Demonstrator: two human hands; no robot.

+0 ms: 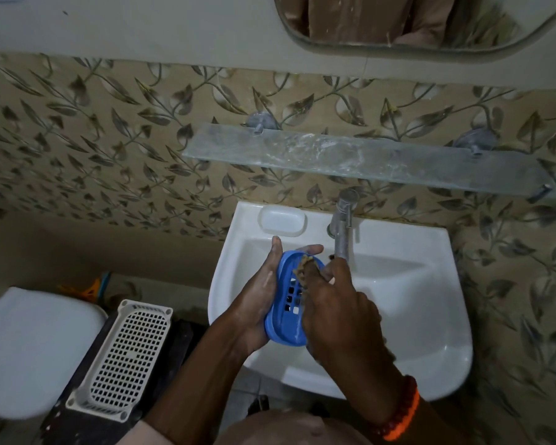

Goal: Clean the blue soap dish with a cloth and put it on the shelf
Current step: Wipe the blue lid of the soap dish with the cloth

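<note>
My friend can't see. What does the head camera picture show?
Over a white sink, the left hand holds a blue soap dish while the right hand rubs a brownish cloth inside it. Above are a tap, a glass shelf and a mirror.

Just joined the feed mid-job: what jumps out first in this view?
The blue soap dish, held over the white sink, stands out: the left hand cradles it while the right hand presses a brownish cloth into it. Above, the glass shelf on the leaf-patterned wall looks streaked.
</note>
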